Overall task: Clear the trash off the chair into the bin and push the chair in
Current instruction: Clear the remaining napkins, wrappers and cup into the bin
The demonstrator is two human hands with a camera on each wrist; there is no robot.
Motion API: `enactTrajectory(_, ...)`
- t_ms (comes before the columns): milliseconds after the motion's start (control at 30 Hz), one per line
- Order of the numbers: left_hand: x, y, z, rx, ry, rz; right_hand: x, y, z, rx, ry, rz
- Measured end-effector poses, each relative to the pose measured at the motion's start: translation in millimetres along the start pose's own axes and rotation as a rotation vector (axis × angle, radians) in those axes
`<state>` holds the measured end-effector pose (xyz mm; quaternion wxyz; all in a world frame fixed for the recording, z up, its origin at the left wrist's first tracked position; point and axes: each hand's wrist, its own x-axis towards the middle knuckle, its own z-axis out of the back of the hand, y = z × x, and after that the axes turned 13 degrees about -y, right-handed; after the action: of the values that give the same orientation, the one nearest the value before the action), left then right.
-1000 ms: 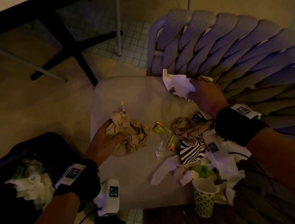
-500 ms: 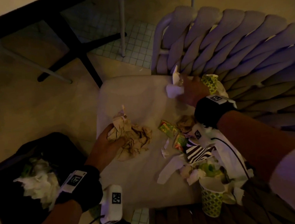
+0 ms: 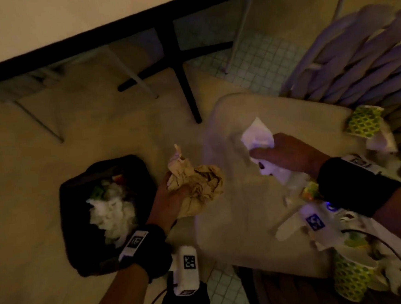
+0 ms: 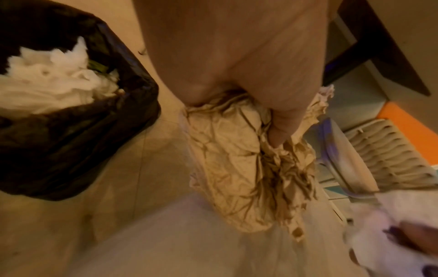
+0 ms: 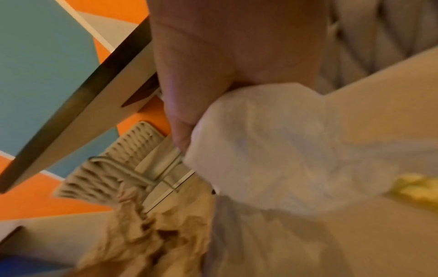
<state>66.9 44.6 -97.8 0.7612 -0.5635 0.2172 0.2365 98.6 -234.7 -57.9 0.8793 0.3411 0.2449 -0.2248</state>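
My left hand (image 3: 172, 197) closes around the brown paper (image 3: 197, 188), so my fingers are mostly hidden behind it. In the left wrist view my own palm covers the top of this paper. My right hand (image 3: 288, 152) and the white tissue (image 3: 258, 135) are blurred, and I cannot tell how many pieces I hold. The trash heap (image 3: 360, 240) under my right forearm is partly hidden. The green cup (image 3: 351, 279) is dim and half covered. The chair back (image 3: 367, 62) is cut by the right edge.
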Motion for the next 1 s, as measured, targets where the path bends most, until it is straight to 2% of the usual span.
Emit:
enactTrajectory(67,-2,15,32,0.014,-0.01,0.023,-14,39,-38,0.107,0.127,0.052)
enactTrajectory(200,6,70,118,0.065,-0.154,0.132,-33,105,-147,0.283,0.387,0.026)
enactTrajectory(300,15,116,188,0.085,-0.241,0.216,-37,144,-234,0.137,0.502,0.033)
enactTrajectory(367,24,148,229,0.125,-0.277,0.24,-36,162,-290,0.101,0.529,0.012)
enactTrajectory(467,46,205,278,0.22,-0.328,0.314,-35,181,-364,0.112,0.473,-0.055)
enactTrajectory(600,69,237,307,0.323,-0.374,0.395,-21,186,-439,0.168,0.384,-0.212)
enactTrajectory(667,80,244,313,0.308,-0.396,0.386,-14,190,-458,0.186,0.341,-0.24)
enactTrajectory(767,90,253,323,0.26,-0.278,0.386,-4,204,-466,0.275,0.41,-0.286)
enactTrajectory(867,86,253,325,0.271,-0.201,0.372,-3,213,-461,0.226,0.497,-0.306)
enactTrajectory(1000,69,244,318,0.316,-0.142,0.349,-22,201,-437,0.331,0.533,-0.258)
